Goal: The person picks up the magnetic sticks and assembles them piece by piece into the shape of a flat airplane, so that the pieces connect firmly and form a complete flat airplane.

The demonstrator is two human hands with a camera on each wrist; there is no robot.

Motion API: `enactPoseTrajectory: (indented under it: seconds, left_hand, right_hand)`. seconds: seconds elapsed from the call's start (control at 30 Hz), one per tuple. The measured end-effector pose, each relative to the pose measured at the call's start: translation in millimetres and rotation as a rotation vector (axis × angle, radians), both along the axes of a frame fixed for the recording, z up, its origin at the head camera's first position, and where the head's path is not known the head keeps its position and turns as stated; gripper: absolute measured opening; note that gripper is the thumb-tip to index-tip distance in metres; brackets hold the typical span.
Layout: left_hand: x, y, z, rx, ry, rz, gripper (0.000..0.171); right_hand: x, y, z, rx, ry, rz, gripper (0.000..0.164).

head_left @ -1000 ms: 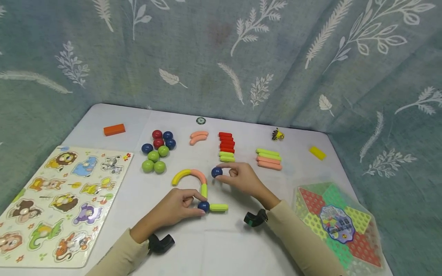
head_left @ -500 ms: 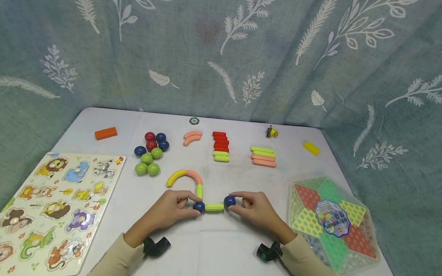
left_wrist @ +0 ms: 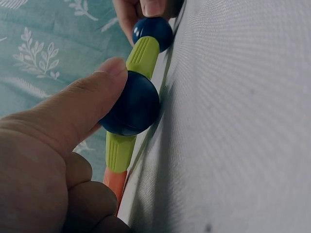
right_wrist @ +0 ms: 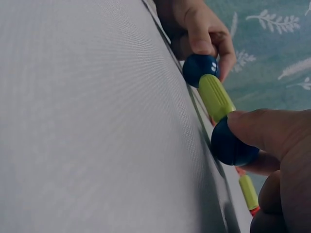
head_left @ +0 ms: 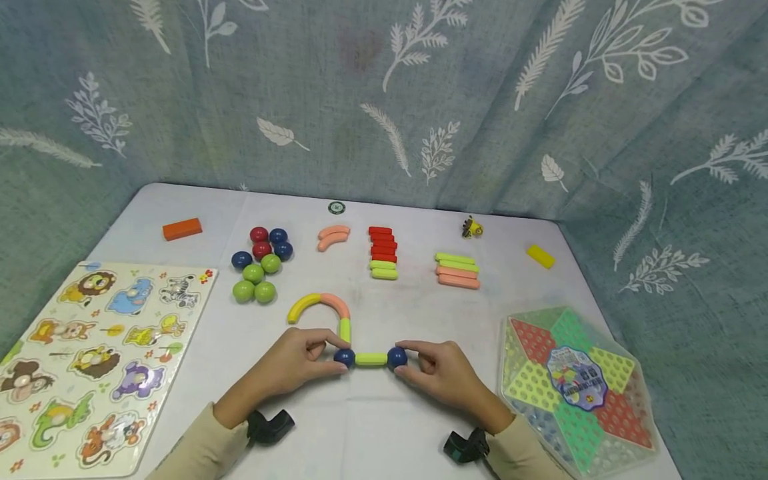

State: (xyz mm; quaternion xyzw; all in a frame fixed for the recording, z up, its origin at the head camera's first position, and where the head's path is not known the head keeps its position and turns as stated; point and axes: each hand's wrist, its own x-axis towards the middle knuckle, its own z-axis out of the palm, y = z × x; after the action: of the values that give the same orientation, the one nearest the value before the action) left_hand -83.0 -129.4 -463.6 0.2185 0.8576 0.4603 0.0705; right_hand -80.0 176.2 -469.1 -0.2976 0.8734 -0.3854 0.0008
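Nearest, a person's tan sleeves (head_left: pixel 201 443), with a black device (head_left: pixel 270 427) at each wrist; beneath, the white table (head_left: pixel 372 440). Left hand (head_left: pixel 291 363): thumb and forefinger pinched on a dark blue ball, the left ball (head_left: pixel 345 359); right hand (head_left: pixel 447 373): thumb and forefinger likewise clamped on the right ball (head_left: pixel 397 358), also dark blue; a yellow-green rod (head_left: pixel 371 359) lies between them, one end meeting each ball; how deeply the ends are seated cannot be told. From the left ball a second rod (head_left: pixel 345 329), also yellow-green, runs away from the viewer; it meets a salmon arc (head_left: pixel 337 304), which meets a yellow arc (head_left: pixel 303 307), the two bending leftward as an arch.

At left, a puzzle board (head_left: pixel 157 297) with animal pictures; at right, a clear box (head_left: pixel 509 350) showing red, green and yellow triangles. Beyond the arch, at left, a cluster of green, red and blue balls (head_left: pixel 253 273); toward the right, yellow-green and salmon rods (head_left: pixel 459 282) side by side; near the middle, red and yellow-green rods (head_left: pixel 383 259), with two salmon curves (head_left: pixel 333 241) to their left. Farther, a yellow block (head_left: pixel 541 257), an orange block (head_left: pixel 182 229), a yellow-and-black toy (head_left: pixel 471 227) and a round chip (head_left: pixel 337 208); behind all, a leaf-printed curtain (head_left: pixel 336 87).
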Motion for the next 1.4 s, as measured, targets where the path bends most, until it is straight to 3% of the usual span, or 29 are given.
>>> enactPoseTrajectory:
  seconds: [0.6,1.03,1.23,1.4]
  left_hand:
    - [3.3,-3,5.1,-0.017,0.003,0.004,0.030]
    - [4.7,-2,7.2,-0.032,-0.006,0.010,0.031]
    - [4.7,-2,7.0,-0.040,-0.004,0.009,0.030]
    - [3.8,-3,6.6,-0.038,0.002,0.013,0.030]
  right_hand:
    - [-0.1,-5,4.3,0.039,-0.040,-0.046,0.040]
    - [-7.6,5,7.3,-0.080,-0.133,-0.044,0.026]
    - [-24.2,-4,27.3,-0.103,-0.112,-0.058,0.028]
    - [-58.7,-29,57.0,-0.074,-0.072,-0.085,0.027]
